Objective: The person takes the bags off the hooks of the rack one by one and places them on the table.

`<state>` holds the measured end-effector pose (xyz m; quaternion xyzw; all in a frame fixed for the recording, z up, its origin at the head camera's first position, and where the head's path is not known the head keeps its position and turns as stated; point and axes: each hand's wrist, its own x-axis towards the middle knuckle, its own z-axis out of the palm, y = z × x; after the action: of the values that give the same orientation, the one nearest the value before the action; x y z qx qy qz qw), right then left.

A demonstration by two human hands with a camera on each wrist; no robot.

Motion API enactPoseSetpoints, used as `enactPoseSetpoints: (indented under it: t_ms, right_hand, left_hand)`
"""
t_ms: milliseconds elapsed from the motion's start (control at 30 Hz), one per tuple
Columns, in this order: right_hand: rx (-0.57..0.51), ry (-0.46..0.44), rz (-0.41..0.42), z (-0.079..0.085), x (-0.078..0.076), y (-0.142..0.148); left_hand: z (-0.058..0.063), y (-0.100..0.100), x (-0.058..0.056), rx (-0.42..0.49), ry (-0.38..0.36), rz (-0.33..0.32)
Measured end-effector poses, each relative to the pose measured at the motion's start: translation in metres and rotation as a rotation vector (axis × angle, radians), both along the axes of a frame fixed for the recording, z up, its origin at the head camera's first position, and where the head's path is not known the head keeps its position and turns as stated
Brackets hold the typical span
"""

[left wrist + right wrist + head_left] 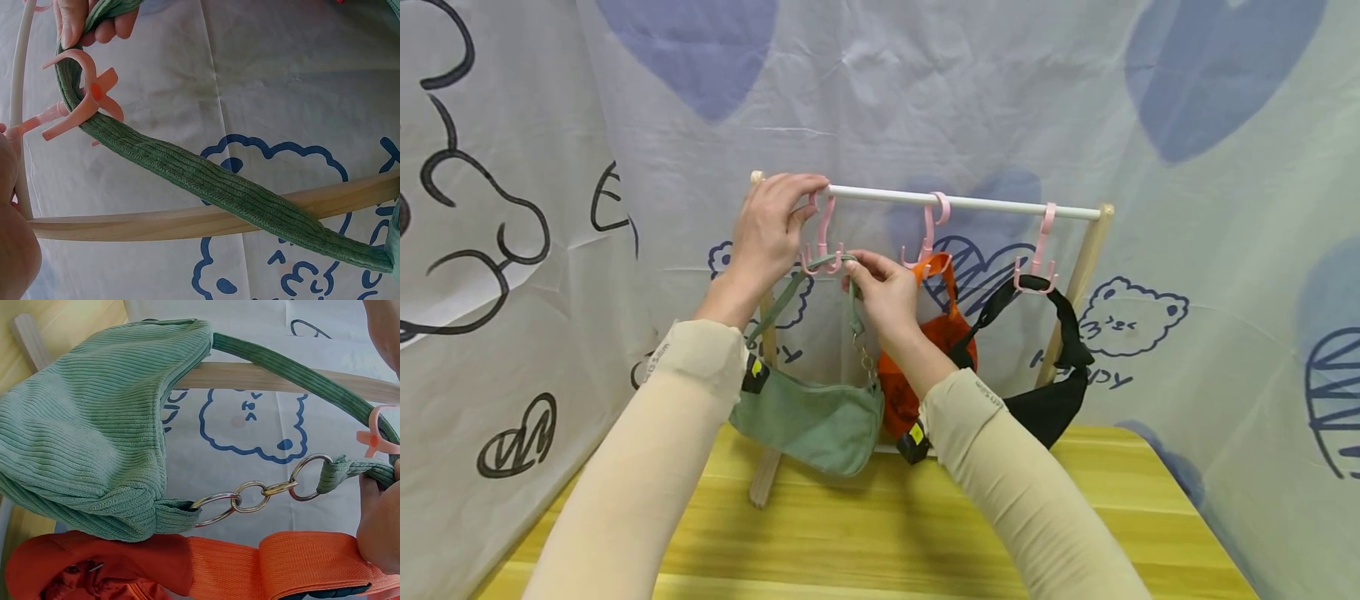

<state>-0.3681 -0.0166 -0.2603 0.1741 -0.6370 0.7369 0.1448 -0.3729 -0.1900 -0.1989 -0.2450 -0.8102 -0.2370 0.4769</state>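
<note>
A green corduroy shoulder bag [820, 425] hangs by its strap [187, 165] from the pink hook [824, 225] at the left of the white rod [880, 195]. My left hand [766, 227] grips the top of this hook at the rod, its fingers over the rod. With thumb and fingers, my right hand [886, 292] pinches the strap just right of the hook's prongs. The strap lies across the prongs in the left wrist view. Metal chain links [250, 497] join the strap's end to the bag, below my right hand.
An orange bag [943, 333] hangs from a middle pink hook [928, 229], partly behind my right forearm. A black bag [1048, 408] hangs from the right hook [1041, 242]. The wooden-legged rack [1088, 258] stands on a yellow wood-grain table [842, 533], before a printed cloth.
</note>
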Motion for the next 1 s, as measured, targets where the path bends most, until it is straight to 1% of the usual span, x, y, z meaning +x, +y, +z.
enactPoseSetpoints:
  t_ms: [300, 533, 667, 867, 1000]
  right_hand:
    - [0.002, 0.002, 0.003, 0.009, -0.001, 0.000]
    - [0.025, 0.031, -0.024, 0.014, -0.002, 0.001]
    - [0.065, 0.073, -0.054, 0.017, 0.000, 0.002]
    - [0.177, 0.169, -0.144, 0.021, 0.002, 0.003]
    - [0.214, 0.225, -0.181, 0.022, 0.004, 0.004]
  left_hand:
    - [-0.001, 0.002, 0.000, 0.019, -0.017, 0.004]
    - [-0.001, 0.004, -0.001, 0.018, -0.016, 0.005]
    - [-0.001, 0.005, 0.000, 0.019, -0.020, 0.010]
    - [-0.001, 0.005, 0.001, 0.021, -0.017, 0.018]
    - [0.000, 0.005, 0.002, 0.000, -0.004, 0.024]
